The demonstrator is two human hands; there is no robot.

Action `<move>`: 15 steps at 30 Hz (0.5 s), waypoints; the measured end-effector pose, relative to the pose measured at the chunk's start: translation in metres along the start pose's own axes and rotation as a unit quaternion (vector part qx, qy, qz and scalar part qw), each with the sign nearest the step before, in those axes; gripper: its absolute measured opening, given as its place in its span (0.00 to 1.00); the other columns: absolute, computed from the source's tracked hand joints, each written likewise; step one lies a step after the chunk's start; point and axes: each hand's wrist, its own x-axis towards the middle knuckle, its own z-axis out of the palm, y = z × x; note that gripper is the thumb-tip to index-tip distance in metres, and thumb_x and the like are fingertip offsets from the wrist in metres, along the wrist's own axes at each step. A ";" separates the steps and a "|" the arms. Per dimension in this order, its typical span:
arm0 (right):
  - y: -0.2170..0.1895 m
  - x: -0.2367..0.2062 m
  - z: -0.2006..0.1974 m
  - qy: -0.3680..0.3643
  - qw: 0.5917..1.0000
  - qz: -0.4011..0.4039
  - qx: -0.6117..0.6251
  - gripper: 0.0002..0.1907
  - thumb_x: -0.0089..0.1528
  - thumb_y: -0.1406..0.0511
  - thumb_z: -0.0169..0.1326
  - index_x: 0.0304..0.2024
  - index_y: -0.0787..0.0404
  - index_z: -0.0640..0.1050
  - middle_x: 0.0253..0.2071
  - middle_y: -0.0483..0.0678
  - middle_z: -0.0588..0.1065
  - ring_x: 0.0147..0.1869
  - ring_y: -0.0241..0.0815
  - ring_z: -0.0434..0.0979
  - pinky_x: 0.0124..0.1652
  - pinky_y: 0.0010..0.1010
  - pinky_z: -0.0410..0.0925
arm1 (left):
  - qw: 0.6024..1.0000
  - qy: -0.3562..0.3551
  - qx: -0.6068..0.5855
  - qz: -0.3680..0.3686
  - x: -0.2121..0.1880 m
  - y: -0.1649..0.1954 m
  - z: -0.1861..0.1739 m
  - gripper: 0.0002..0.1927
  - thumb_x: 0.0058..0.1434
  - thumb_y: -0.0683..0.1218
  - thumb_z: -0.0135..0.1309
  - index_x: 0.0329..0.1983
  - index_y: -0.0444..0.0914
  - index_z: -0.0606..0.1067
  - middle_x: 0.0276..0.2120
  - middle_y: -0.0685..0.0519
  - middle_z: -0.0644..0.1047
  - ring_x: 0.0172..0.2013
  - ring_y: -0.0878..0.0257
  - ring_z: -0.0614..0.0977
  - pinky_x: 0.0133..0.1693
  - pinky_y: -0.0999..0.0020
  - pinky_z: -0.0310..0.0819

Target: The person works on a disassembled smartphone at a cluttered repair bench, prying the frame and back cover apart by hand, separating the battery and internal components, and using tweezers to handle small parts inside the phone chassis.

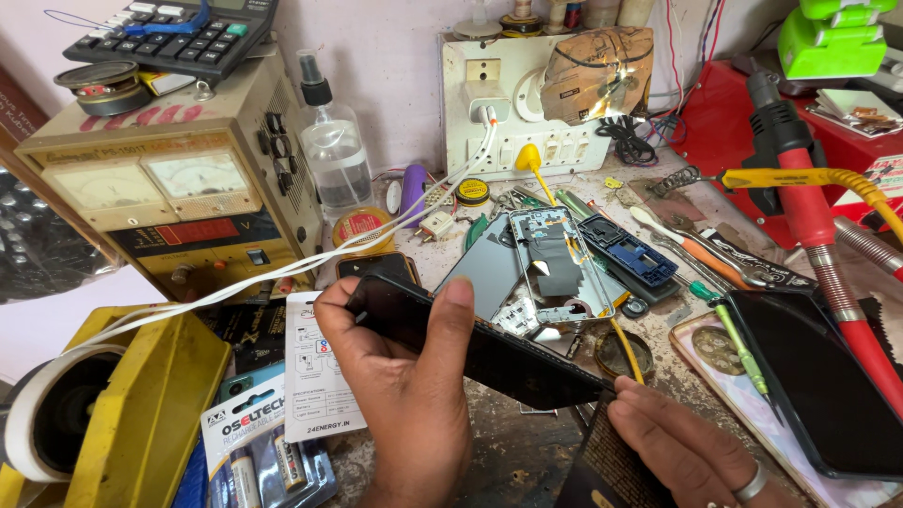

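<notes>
My left hand (404, 386) grips a black phone (489, 346) by its near end, thumb on top, and holds it tilted above the workbench. My right hand (682, 442), with a ring on one finger, touches the phone's far right corner and rests on a dark textured card (607, 470). Just beyond the phone lies an opened phone frame (550, 268) with a grey back panel (489, 268) and a blue inner frame (628, 249).
A beige power supply (179, 188) with meters stands at the left, a calculator (179, 33) on top. A spray bottle (331, 150), wall socket board (513, 103), red hot-air tool (818, 207), screwdrivers (696, 254), a dark tablet (818, 376), battery pack (259, 452) and yellow tape dispenser (141, 414) crowd the bench.
</notes>
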 end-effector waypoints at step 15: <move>0.002 0.001 0.005 0.007 0.996 0.020 0.087 0.19 0.63 0.67 0.55 0.57 0.59 0.80 0.60 0.51 0.78 0.69 0.47 0.76 0.63 0.40 0.65 | 0.999 -0.006 0.039 0.011 -0.006 -0.003 0.001 0.30 0.56 0.37 0.63 0.53 0.41 0.57 0.37 0.54 0.70 0.35 0.70 0.74 0.36 0.73 0.72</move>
